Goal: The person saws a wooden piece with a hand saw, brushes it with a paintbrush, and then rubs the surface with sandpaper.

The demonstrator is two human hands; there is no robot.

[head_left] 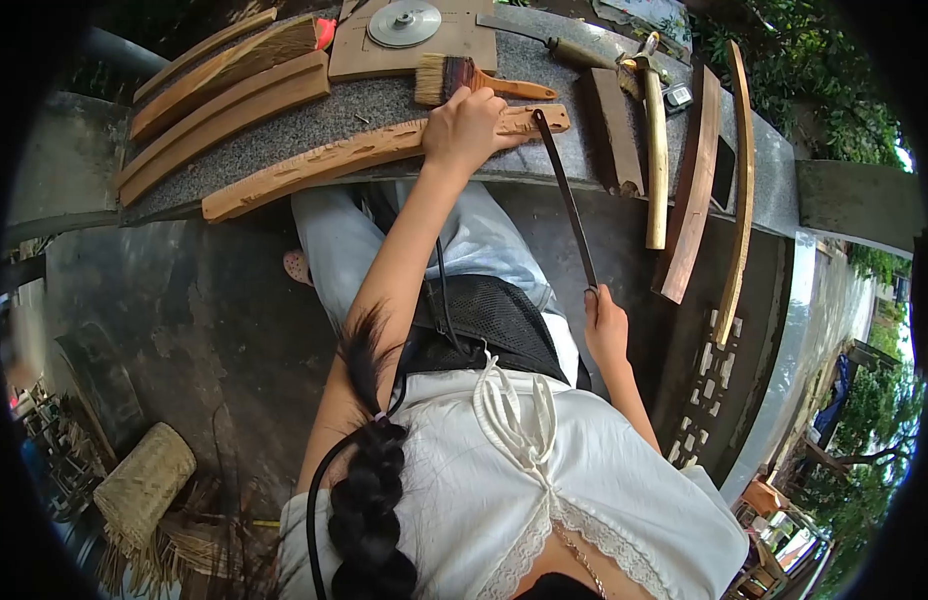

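My left hand (466,130) grips a long, slightly curved wooden strip (319,162) near its right end, the fingers closed over it. The strip lies along the near edge of the stone table, with several carved notches on its face. My right hand (608,318) is closed around the lower end of a thin dark metal tool (570,205). The tool's upper end touches the strip near its right tip, by a small dark hole. A wide brush (504,84) with an orange handle lies just beyond my left hand.
The speckled stone table (374,115) carries curved wooden pieces (224,125) at left, a board (349,58) with a metal disc (404,22), a dark block (612,130), a mallet (655,150) and long strips (692,190) at right. A woven basket (146,485) is lower left.
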